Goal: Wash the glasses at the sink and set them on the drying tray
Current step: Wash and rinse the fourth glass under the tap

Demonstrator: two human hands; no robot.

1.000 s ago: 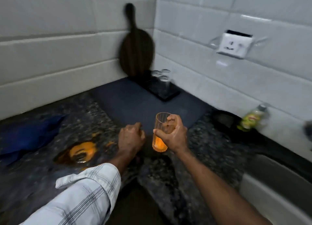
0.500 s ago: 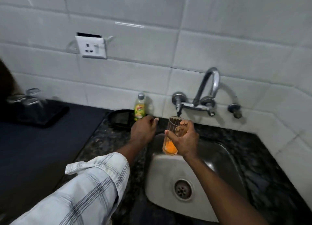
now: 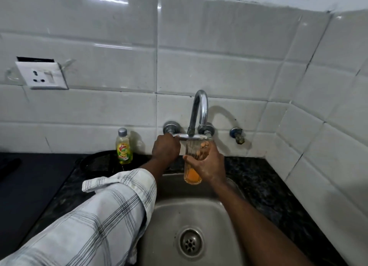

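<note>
The left hand [image 3: 166, 149] is curled round the left handle of the tap [image 3: 199, 110], knuckles up, with the handle itself hidden under the fingers. The right hand [image 3: 209, 166] is wrapped round a glass [image 3: 192, 174], thumb on the near side and fingers showing through the far wall. It holds the glass upright just below the tap's spout, above the back edge of the sink [image 3: 171, 222]. Orange liquid sits in the bottom of the glass, and the upper part looks clear. No stream of water can be made out at the spout. Left of the tap a soap bottle [image 3: 123, 146] stands on the bench [image 3: 258, 178] against the wall, and further left a socket [image 3: 42, 75] sits on the tiles. The tray is out of view.

The step in hand appears to be opening the water for a first rinse. The next move likely calls for the left hand to turn the handle, the right holding the rim centred under the spout, then tipping the dregs into the sink.
</note>
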